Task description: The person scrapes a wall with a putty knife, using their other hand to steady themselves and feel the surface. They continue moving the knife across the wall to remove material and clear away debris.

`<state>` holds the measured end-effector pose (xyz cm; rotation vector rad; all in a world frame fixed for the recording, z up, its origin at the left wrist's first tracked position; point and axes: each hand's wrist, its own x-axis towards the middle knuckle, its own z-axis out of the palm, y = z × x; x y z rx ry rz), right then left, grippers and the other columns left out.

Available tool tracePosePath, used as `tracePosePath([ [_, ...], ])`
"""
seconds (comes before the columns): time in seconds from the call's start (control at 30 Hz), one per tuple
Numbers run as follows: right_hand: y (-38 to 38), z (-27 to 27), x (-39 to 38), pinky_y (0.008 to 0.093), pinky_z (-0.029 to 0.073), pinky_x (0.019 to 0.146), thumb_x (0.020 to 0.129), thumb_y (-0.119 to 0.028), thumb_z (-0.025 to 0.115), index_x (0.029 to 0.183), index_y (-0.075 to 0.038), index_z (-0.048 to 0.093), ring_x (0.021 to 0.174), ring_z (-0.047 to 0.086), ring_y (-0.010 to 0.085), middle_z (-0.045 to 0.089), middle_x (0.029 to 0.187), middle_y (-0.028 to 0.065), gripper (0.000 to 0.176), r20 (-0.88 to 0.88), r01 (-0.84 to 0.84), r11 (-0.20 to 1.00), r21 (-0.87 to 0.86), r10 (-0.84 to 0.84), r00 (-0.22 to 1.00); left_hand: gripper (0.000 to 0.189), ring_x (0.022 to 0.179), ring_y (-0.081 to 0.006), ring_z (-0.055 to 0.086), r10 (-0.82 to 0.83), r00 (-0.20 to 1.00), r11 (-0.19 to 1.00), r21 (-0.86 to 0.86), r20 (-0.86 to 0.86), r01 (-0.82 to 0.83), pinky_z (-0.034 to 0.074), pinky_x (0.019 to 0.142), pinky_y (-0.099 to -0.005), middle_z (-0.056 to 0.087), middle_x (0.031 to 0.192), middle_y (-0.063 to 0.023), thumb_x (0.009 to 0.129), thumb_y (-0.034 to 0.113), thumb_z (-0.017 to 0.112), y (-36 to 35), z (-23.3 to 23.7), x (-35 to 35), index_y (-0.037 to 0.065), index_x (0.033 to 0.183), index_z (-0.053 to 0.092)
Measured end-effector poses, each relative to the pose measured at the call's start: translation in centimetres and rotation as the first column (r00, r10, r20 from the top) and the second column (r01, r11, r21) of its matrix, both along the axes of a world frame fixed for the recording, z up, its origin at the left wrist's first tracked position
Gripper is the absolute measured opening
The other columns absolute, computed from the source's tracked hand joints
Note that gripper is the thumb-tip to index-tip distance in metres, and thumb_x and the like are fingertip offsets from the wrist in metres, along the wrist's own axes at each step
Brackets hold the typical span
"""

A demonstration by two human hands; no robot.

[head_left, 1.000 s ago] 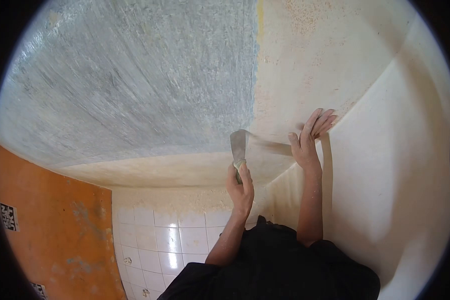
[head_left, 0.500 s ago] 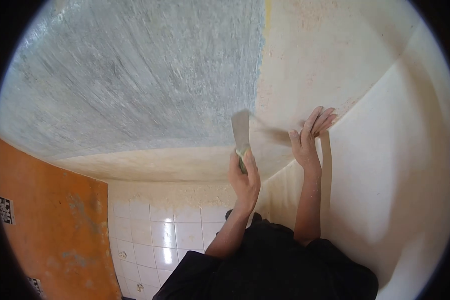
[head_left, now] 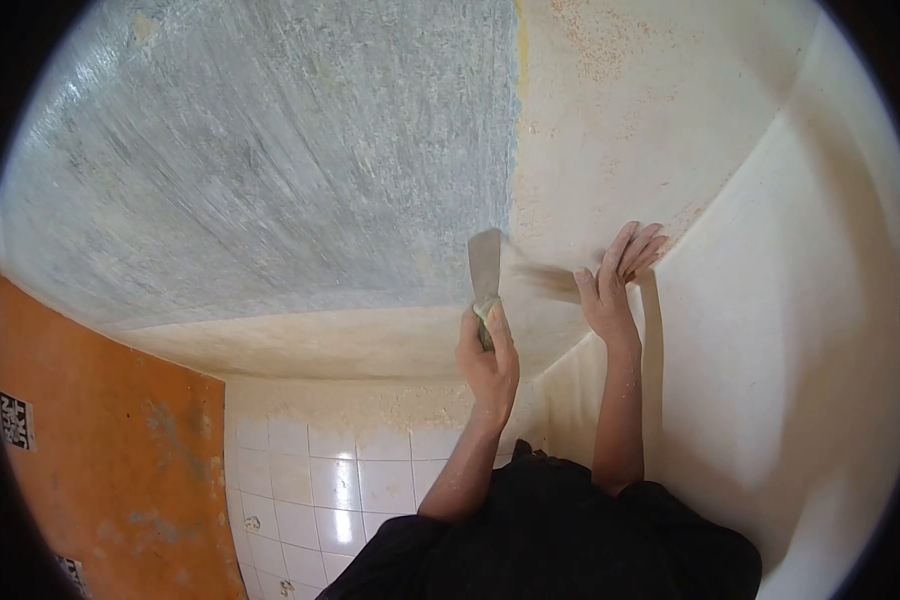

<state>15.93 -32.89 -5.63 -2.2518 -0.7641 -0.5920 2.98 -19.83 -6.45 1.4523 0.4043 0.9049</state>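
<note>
Now the left hand (head_left: 488, 362) has its fingers closed round the handle of the scraper (head_left: 484, 268), blade pointing up at the lower right corner of the grey-blue patch (head_left: 300, 160); whether its edge touches, I can't tell. Over to the right, the right hand (head_left: 615, 285) is open and holding nothing, fingers spread against the cream surface (head_left: 630, 150) near the corner line. Lower left, an orange wall (head_left: 110, 450) meets white tiles (head_left: 385, 485).
</note>
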Motion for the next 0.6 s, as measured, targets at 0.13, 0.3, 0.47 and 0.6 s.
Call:
tracePosePath([
  [0.13,-0.4,0.2,0.3,0.0611,-0.019,0.11,0.099,-0.033,0.053,0.154,-0.001,-0.012,0.138,-0.033,0.0498,-0.028,0.154,0.0314,0.09,-0.014,-0.027,0.999,0.028,0.027,1.0,0.02,0.06,-0.0016,0.041,-0.036,0.998,0.999,-0.003,-0.053,0.036,0.034,0.051,-0.0191,0.048,0.073,0.0046,0.103,0.022,0.053,-0.2,-1.6,-0.8,0.002,0.102,0.056],
  [0.3,-0.2,0.5,-0.3,0.0601,-0.018,0.111,0.099,-0.031,0.053,0.154,-0.003,-0.011,0.14,-0.032,0.0479,-0.027,0.155,0.0298,0.089,-0.033,-0.022,0.999,0.033,0.023,0.999,0.02,0.06,-0.0019,0.042,-0.051,0.998,0.996,-0.081,-0.04,0.047,0.034,0.051,-0.0196,0.048,0.072,0.0045,0.103,0.02,0.052,-0.5,-1.9,-0.9,0.001,0.106,0.056],
  [0.47,-0.2,0.8,-0.5,0.0601,-0.018,0.111,0.098,-0.029,0.054,0.155,-0.003,-0.01,0.14,-0.031,0.0484,-0.026,0.155,0.0301,0.089,-0.066,-0.016,1.0,0.024,0.018,0.998,0.021,0.06,-0.002,0.042,-0.069,0.997,0.996,-0.056,-0.016,0.068,0.034,0.051,-0.0196,0.049,0.072,0.004,0.103,0.021,0.052,0.4,-0.6,-0.7,0.001,0.107,0.057],
  [0.6,0.0,0.7,-0.7,0.0605,-0.017,0.111,0.097,-0.029,0.055,0.155,-0.003,-0.009,0.14,-0.03,0.0488,-0.026,0.155,0.03,0.09,-0.032,0.006,0.999,0.039,-0.004,0.999,0.021,0.059,-0.0018,0.042,-0.098,0.993,0.99,-0.091,0.058,0.103,0.034,0.05,-0.0196,0.048,0.072,0.004,0.103,0.021,0.052,0.3,1.6,-0.3,0.0,0.106,0.056],
])
